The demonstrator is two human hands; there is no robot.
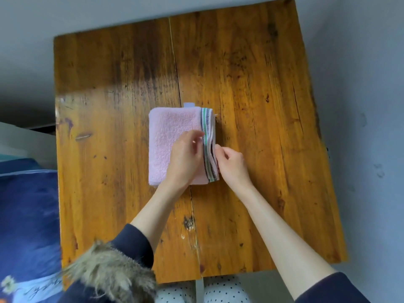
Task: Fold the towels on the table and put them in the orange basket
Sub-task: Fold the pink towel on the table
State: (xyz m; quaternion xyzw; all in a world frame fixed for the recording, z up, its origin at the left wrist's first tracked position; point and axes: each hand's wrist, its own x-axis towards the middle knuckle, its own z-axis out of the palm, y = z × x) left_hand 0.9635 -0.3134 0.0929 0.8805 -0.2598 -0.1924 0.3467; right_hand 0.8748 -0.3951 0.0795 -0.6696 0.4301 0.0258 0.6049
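resting left hand [185, 156] on pink towel [166, 136], right hand [232, 164] pinching its striped edge [208, 145]

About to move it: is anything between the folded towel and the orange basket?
Cannot tell: no orange basket is in view. Both the left hand and right hand already touch the pink towel; nothing else lies on the wooden table.
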